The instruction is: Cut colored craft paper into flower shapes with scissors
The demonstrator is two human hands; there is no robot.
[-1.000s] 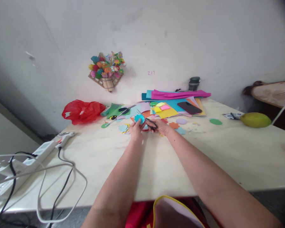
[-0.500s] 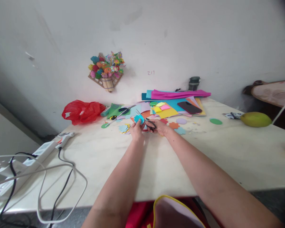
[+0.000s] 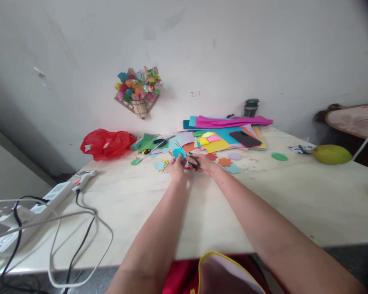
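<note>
My left hand (image 3: 177,166) pinches a bright blue flower-shaped paper cutout (image 3: 178,153) above the middle of the table. Black-handled scissors (image 3: 194,161) are gripped by my right hand (image 3: 202,163), their blades reaching up and left beside the blue cutout's right edge. Whether the blades touch the paper is too small to tell. Left of my hands lies a small stack of light blue and yellow flower cutouts (image 3: 160,165). To the right are an orange flower cutout (image 3: 225,162), a light blue one (image 3: 233,168) and a lilac paper disc (image 3: 234,156).
Behind my hands lie coloured sheets (image 3: 217,145), a phone (image 3: 245,139) and a second pair of scissors (image 3: 161,142). A red plastic bag (image 3: 107,145) sits back left. A power strip (image 3: 57,194) with cables lines the left edge; a mango (image 3: 331,154) lies right.
The scissors and my right hand have shifted slightly left. The blue cutout has moved very little and stays in my left hand.
</note>
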